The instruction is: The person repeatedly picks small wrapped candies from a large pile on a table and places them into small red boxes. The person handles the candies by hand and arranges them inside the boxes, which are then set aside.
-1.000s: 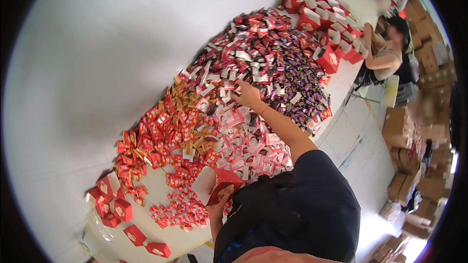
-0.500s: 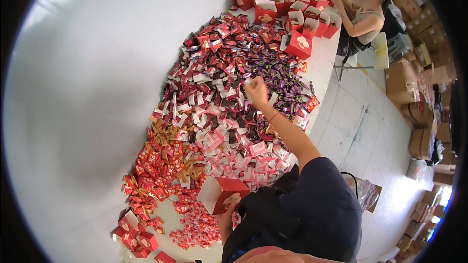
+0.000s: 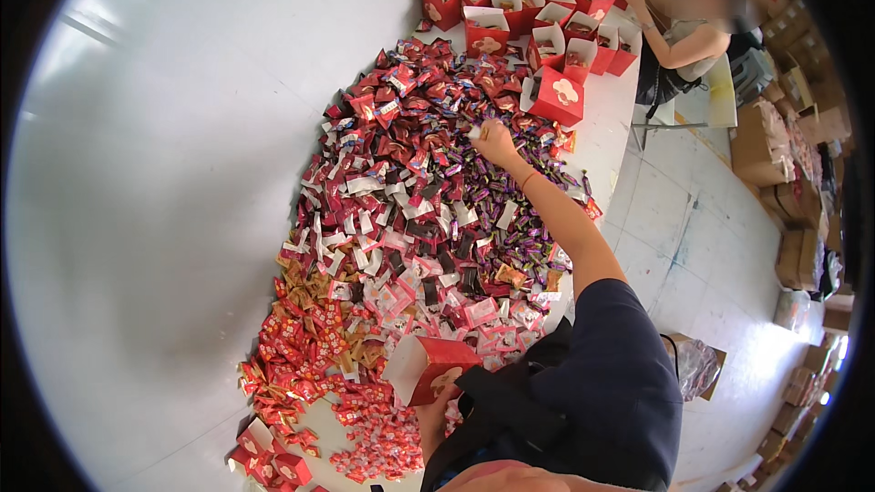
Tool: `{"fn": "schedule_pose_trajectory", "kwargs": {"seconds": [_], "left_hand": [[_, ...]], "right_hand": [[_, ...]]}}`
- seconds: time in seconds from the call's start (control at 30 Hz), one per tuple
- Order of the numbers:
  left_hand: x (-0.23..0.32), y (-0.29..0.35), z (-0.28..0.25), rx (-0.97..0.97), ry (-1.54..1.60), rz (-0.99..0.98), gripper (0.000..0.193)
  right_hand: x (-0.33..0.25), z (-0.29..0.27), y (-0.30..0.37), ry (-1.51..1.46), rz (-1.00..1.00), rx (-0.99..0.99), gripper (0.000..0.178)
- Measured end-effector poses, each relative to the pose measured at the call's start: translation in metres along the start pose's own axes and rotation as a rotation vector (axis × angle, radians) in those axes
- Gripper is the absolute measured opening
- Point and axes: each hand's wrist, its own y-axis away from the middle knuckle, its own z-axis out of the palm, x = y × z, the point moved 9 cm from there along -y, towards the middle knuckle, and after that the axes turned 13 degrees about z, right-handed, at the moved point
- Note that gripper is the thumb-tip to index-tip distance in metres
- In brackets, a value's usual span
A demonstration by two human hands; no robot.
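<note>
My left hand [image 3: 435,417] grips a red box [image 3: 445,370] with a white inside and a pale flower print, its open top tilted to the left. My right hand [image 3: 497,142] reaches out over the heap, fingers pinched together, with a small white piece at the fingertips whose kind I cannot make out. Beneath it lie purple-wrapped candies [image 3: 519,205]. Dark red candy packets [image 3: 437,82] spread just beyond, while white-and-maroon packets [image 3: 365,184] lie to the left. Nearer the held box are pink-and-white packets [image 3: 481,312].
Several filled red boxes [image 3: 488,35] crowd the far end of the white table [image 3: 606,118], where another person [image 3: 688,46] sits. Orange-red packets [image 3: 296,339], small red candies [image 3: 378,442] and more red boxes [image 3: 264,456] lie near left. Cardboard boxes [image 3: 764,141] line the right.
My right hand has moved slightly right and away from me over the candies. The red box stays in my left hand, and the whole view has shifted a little.
</note>
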Motion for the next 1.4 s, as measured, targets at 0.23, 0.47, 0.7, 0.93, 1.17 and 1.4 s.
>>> {"fn": "schedule_pose_trajectory", "kwargs": {"seconds": [0.23,0.47,0.7,0.93,1.17,1.4], "left_hand": [[0.024,-0.016,0.02,0.053,-0.044,0.018,0.046],[0.068,-0.02,0.043,-0.101,-0.064,0.069,0.044],[0.098,-0.002,0.009,-0.029,-0.355,0.498,0.087],[0.112,0.055,0.03,-0.184,-0.249,0.616,0.085],[0.097,0.083,0.031,-0.197,0.069,0.562,0.09],[0.104,0.064,0.075,-0.358,0.002,0.545,0.092]], "right_hand": [[-0.026,0.013,-0.05,0.104,-0.099,0.224,0.031],[-0.058,0.001,-0.002,-0.505,0.19,-0.284,0.024],[-0.282,-0.119,0.298,-0.092,-0.677,-0.941,0.028],[-0.323,-0.124,0.417,0.293,-1.042,-0.82,0.04],[-0.325,-0.163,0.438,-0.11,-0.955,-1.084,0.059],[-0.191,-0.169,0.4,-0.261,-0.59,-0.968,0.102]]}}
